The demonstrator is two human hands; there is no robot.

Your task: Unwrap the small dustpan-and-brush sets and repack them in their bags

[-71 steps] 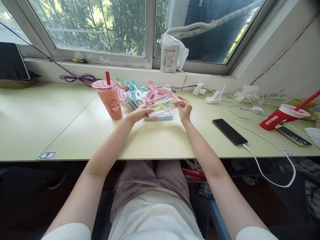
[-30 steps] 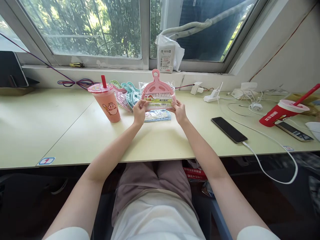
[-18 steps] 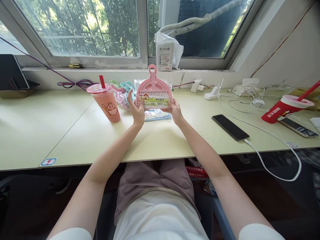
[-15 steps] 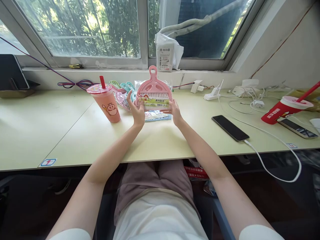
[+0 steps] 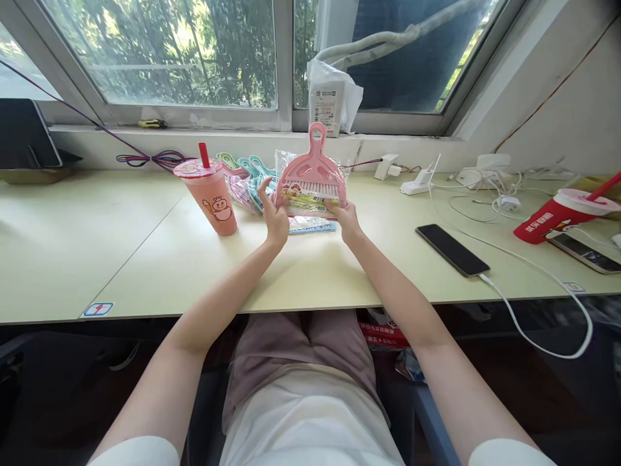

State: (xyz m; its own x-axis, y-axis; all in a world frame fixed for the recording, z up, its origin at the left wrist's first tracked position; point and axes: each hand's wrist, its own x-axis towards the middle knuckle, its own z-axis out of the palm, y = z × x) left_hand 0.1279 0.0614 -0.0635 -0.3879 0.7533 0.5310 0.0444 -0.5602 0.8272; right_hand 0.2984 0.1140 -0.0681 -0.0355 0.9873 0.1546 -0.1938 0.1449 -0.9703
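Observation:
A pink mini dustpan and brush set [image 5: 312, 171] in clear wrapping is held upright above the table, its handle loop at the top. My left hand [image 5: 275, 217] grips its left edge, thumb in front and index finger raised off it. On the opposite edge, my right hand [image 5: 345, 217] pinches the set with the thumb on the label side. Below and behind it a flat packet with a blue striped edge [image 5: 313, 227] lies on the table, partly hidden. Just left are wrapped pastel plastic hangers [image 5: 250, 178], and beside them a pink drink cup [image 5: 213, 204] with a red straw.
On the pale table [image 5: 145, 278] to my right lie a charging phone [image 5: 452, 250], a tilted red cup [image 5: 557, 217], a second phone [image 5: 585, 251] and tangled white cables [image 5: 485, 188]. A tablet [image 5: 29, 136] stands far left. A bagged box [image 5: 328, 107] rests on the windowsill.
Both hands and the dustpan set have shifted slightly right in view, and the set is tilted a little. The left index finger still sticks up. The whole view has moved slightly.

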